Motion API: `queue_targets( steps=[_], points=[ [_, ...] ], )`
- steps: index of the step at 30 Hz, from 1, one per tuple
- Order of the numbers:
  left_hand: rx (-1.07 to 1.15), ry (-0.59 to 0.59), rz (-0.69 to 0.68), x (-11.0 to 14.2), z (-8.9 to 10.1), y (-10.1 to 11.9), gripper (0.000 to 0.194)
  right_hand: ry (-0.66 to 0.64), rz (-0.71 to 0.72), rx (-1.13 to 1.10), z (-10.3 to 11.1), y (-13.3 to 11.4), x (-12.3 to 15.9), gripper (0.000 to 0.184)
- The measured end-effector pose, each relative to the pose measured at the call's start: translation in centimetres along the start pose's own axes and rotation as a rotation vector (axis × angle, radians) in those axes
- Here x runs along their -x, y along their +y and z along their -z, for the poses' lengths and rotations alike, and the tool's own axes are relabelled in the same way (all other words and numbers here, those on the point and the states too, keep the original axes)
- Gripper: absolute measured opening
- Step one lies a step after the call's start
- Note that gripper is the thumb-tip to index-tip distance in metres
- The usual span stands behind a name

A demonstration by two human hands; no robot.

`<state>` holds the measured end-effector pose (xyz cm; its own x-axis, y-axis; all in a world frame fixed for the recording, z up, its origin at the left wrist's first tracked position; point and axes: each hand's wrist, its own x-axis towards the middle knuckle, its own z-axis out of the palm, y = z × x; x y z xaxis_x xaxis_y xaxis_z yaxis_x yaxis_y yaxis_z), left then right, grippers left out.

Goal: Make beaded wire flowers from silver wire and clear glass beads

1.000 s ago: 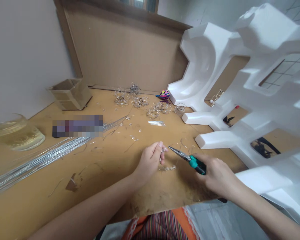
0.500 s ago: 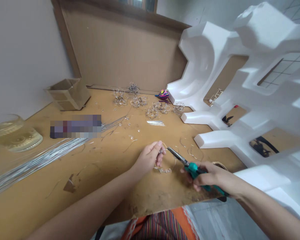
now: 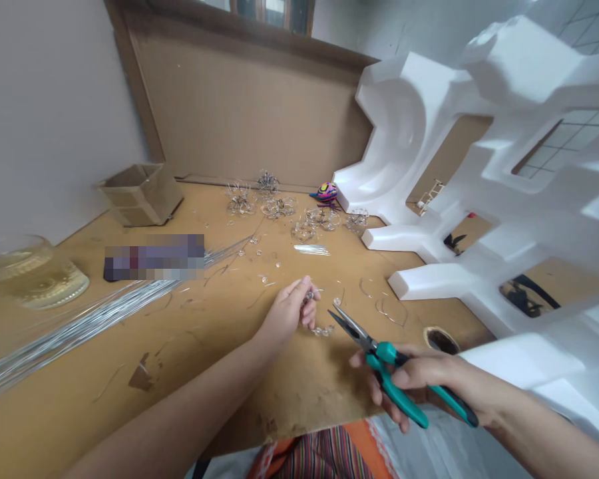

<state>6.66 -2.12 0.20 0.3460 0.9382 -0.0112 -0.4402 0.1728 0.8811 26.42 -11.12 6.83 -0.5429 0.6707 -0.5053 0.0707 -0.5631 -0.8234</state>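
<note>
My left hand (image 3: 288, 311) pinches a small piece of bent wire with clear beads (image 3: 309, 297) at its fingertips. A short beaded wire strand (image 3: 322, 330) trails below it on the wooden work surface (image 3: 219, 392). My right hand (image 3: 419, 376) grips needle-nose pliers (image 3: 374, 349) with teal handles. Their jaws point up and left, with the tips a little apart from the beaded strand and touching nothing I can see.
Wire-and-bead flowers (image 3: 278, 208) lie at the back, beside a colourful ornament (image 3: 326, 193). Long silver wires (image 3: 80, 326) run across the left, near a glass jar (image 3: 30, 276) and cardboard box (image 3: 140, 194). White moulded foam packaging (image 3: 454, 166) rises right, by a tape roll (image 3: 440, 339).
My right hand has drawn the pliers down and to the right, away from my left hand, and both teal handles now show. A tape roll has come into fuller view.
</note>
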Motion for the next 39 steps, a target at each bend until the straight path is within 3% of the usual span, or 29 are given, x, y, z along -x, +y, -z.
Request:
queue_targets(
  steps=[3, 5, 8, 10, 13, 18, 22, 25, 27, 30, 33, 39],
  points=[
    [0.023, 0.024, 0.016, 0.0, 0.1, 0.2, 0.030, 0.080, 0.141, 0.041, 0.6, -0.2, -0.2, 0.045],
    [0.040, 0.020, 0.028, 0.1, 0.0, 0.3, 0.029, 0.258, 0.249, 0.183, 1.4, -0.2, -1.0, 0.045],
    [0.055, -0.003, 0.048, 0.3, 0.0, 0.3, 0.030, 0.665, 0.283, 0.709, 2.9, 0.4, -3.4, 0.037],
    [0.052, -0.017, 0.051, 0.3, 0.0, 0.2, 0.030, 0.856, 0.261, 1.056, 3.6, 1.0, -5.5, 0.039],
    [0.046, -0.014, 0.043, 0.3, 0.1, 0.0, 0.031, 0.902, 0.303, 1.416, 3.8, 1.4, -8.2, 0.041],
    [0.045, 0.006, 0.035, 0.2, 0.2, 0.2, 0.031, 0.883, 0.417, 1.604, 4.0, 0.8, -10.9, 0.041],
    [0.073, 0.046, 0.038, 0.0, 0.2, 0.3, 0.033, 0.911, 0.488, 1.558, 4.9, 0.8, -11.6, 0.038],
    [0.114, 0.069, 0.037, -0.1, 0.4, 0.2, 0.035, 0.895, 0.609, 1.324, 4.7, 0.4, -11.3, 0.037],
    [0.117, 0.076, 0.044, -0.2, 0.6, 0.1, 0.036, 0.755, 0.649, 1.018, 4.0, -0.5, -11.1, 0.040],
    [0.039, 0.098, 0.011, -0.5, 1.0, 0.1, 0.035, 0.376, 0.556, 0.565, 2.8, -2.2, -11.3, 0.043],
    [-0.129, 0.168, -0.054, -0.9, 1.6, 0.1, 0.031, 0.198, 0.475, 0.405, 2.4, -3.3, -12.5, 0.039],
    [-0.366, 0.307, -0.112, -1.6, 2.5, 0.0, 0.027, 0.442, 0.534, 0.310, 3.3, -2.6, -14.2, 0.033]
  ],
)
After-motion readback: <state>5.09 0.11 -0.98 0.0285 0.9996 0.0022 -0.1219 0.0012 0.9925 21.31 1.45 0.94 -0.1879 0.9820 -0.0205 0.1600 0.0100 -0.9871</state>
